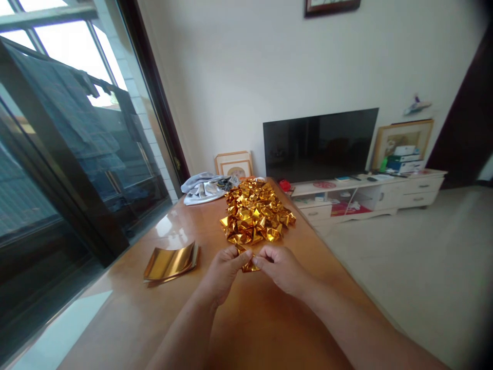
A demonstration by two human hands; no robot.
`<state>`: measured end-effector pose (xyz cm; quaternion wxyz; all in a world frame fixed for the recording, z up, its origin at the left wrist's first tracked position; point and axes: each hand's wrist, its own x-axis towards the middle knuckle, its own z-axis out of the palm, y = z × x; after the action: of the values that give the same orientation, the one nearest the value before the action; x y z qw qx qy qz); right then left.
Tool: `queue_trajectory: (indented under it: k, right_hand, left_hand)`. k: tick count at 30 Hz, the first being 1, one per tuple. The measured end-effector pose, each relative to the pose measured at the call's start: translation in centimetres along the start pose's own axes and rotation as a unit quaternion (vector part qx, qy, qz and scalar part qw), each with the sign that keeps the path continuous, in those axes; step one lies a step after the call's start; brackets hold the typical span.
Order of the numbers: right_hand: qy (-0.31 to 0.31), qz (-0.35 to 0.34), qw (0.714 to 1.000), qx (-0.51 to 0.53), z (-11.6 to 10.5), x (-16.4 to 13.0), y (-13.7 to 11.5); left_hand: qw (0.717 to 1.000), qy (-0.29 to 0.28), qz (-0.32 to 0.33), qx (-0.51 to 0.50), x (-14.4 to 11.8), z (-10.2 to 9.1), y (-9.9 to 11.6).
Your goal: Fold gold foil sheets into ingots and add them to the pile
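My left hand (222, 270) and my right hand (283, 268) meet over the wooden table (254, 329), both pinching one small folded piece of gold foil paper (249, 265) between fingertips. Just beyond them lies a big heap of folded gold foil pieces (256, 210). To the left of my left hand rests a curled stack of flat gold foil sheets (171, 262).
A grey cloth bundle (206, 187) lies at the table's far end. A glass sliding door (69, 154) runs along the left. Beyond the table stand a TV (319, 144) on a white low cabinet (385, 192), framed pictures, and open tiled floor (423, 257) on the right.
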<state>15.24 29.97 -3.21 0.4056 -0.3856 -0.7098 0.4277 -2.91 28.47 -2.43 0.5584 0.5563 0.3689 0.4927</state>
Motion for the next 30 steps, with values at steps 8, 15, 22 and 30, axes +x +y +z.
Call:
queue_trajectory:
  k: [8,15,22,30]
  right_hand:
    - [-0.047,-0.007,0.998,0.03,-0.4,-0.2,-0.3]
    - [-0.083,0.007,0.995,0.057,-1.0,-0.2,-0.6]
    - [-0.086,0.036,0.993,0.066,-1.2,-0.1,-0.3]
    - [-0.111,0.049,0.988,0.099,-1.4,-0.3,-0.6]
  left_hand:
    - [1.0,0.019,0.006,-0.014,0.3,0.3,0.2]
    - [1.0,0.025,0.005,0.012,0.3,-0.3,0.0]
    - [0.999,0.044,-0.011,0.011,0.4,-0.3,-0.1]
    - [0.999,0.034,-0.014,-0.004,0.4,-0.5,-0.2]
